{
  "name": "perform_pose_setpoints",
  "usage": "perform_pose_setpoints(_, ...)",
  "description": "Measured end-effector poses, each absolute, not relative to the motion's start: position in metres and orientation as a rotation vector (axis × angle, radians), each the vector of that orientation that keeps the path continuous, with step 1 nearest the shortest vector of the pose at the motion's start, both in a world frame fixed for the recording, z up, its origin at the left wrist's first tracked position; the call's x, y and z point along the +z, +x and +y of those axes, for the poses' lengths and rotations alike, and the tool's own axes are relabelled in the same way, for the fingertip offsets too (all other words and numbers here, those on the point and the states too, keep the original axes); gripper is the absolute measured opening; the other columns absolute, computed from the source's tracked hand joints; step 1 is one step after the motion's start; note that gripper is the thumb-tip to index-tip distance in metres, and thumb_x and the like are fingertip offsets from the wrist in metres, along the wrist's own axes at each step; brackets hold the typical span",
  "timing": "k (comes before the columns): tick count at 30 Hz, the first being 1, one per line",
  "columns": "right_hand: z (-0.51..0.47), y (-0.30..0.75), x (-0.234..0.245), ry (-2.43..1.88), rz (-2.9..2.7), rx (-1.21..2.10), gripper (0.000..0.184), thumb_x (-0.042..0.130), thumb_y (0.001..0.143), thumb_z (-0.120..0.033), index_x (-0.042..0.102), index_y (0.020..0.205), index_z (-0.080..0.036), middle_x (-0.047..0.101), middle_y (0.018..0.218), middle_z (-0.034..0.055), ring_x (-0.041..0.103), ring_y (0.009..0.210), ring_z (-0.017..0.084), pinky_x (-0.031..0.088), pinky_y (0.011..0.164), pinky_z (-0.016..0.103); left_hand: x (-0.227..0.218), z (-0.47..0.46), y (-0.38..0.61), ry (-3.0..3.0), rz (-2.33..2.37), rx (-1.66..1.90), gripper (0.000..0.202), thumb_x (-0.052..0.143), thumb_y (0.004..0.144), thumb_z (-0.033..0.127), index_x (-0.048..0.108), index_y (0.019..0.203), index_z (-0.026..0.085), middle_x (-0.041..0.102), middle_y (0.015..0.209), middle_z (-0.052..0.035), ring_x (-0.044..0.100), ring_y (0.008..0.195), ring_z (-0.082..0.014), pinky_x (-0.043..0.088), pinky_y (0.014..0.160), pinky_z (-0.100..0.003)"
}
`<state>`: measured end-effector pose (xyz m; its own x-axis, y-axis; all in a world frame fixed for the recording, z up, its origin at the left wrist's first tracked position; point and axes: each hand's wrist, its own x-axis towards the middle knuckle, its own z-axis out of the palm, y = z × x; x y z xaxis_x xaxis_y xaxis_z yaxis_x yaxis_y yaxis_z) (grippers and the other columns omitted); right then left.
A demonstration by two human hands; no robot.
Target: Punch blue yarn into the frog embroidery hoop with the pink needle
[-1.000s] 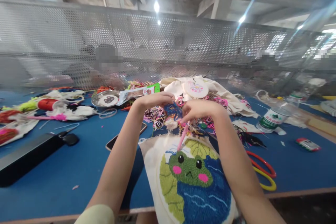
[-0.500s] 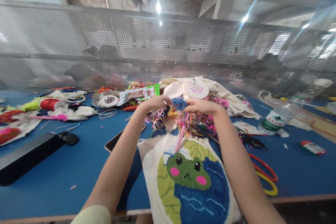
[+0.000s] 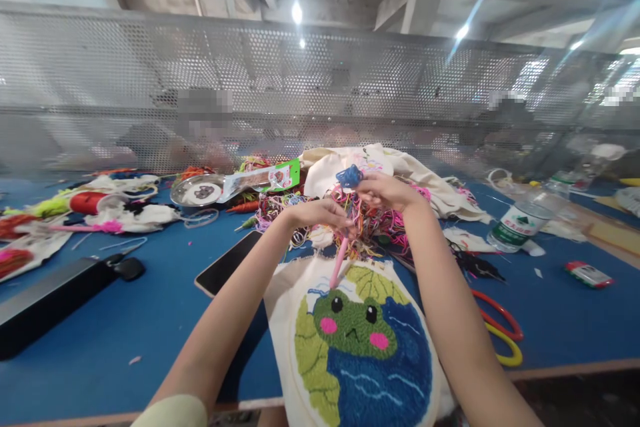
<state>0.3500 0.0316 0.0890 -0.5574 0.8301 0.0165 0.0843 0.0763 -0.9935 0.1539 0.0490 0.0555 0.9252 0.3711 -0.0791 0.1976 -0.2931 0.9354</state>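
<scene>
My right hand (image 3: 387,191) is raised over the heap of yarn, its fingers closed on a small tangled bundle of blue yarn (image 3: 349,177). Lower and to the left, my left hand (image 3: 326,215) has its fingers pinched together at the upper end of a pink punch needle (image 3: 339,263). Whatever lies between those fingertips is too small to make out. The punch needle leans with its tip at the top of a hooped embroidery (image 3: 355,327) of a green frog on blue water with yellow-green leaves, which rests against the table's near edge.
Mixed yarn scraps (image 3: 395,230) and cream cloth (image 3: 420,180) lie behind my hands. A black phone (image 3: 220,273) and a dark long case (image 3: 55,303) are on the left. To the right are a water bottle (image 3: 520,223) and red-and-yellow scissors handles (image 3: 507,347). A perforated metal screen (image 3: 280,87) stands behind.
My left hand has come away from the blue yarn, moving down and right to the top of the punch needle. My right hand has lifted the yarn bundle slightly.
</scene>
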Motion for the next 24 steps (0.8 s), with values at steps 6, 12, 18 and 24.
perform_pose_setpoints(6,0.04,0.372,0.094,-0.776,-1.331,1.597,0.019,0.057,0.076,-0.013,0.043,0.063,-0.017,0.039,0.045,-0.0081,0.028,0.034,0.001,0.02,0.032,0.013,0.053,0.053,0.15,1.846,0.427,0.118,0.023,0.066,0.077,0.039,0.074,0.089,0.021,0.074,0.08,-0.0039,0.063,0.065,-0.0097,0.05,0.065,-0.021)
perform_pose_setpoints(12,0.042,0.401,0.1,-0.648,-1.126,1.557,0.024,0.063,0.07,-0.016,0.04,0.063,-0.018,0.033,0.043,-0.0121,0.023,0.032,-0.001,0.021,0.03,0.008,0.055,0.051,0.15,1.848,0.442,0.094,0.023,0.066,0.076,0.038,0.074,0.089,0.021,0.074,0.076,-0.0029,0.064,0.064,-0.0096,0.051,0.067,-0.022)
perform_pose_setpoints(18,0.035,0.46,0.095,-0.593,-0.939,1.418,0.017,0.064,0.068,-0.015,0.047,0.068,-0.019,0.034,0.041,-0.0124,0.024,0.031,0.0,0.023,0.03,0.009,0.054,0.054,0.148,1.865,0.454,0.093,0.023,0.065,0.078,0.038,0.074,0.091,0.021,0.073,0.072,-0.0027,0.064,0.061,-0.0095,0.052,0.067,-0.022)
perform_pose_setpoints(24,0.02,0.515,0.077,-0.689,-0.833,1.238,0.019,0.063,0.069,-0.017,0.046,0.063,-0.022,0.031,0.042,-0.0108,0.02,0.031,0.001,0.019,0.029,0.013,0.053,0.056,0.146,1.876,0.448,0.07,0.022,0.066,0.077,0.038,0.075,0.086,0.021,0.074,0.077,-0.0031,0.064,0.065,-0.0099,0.052,0.069,-0.022)
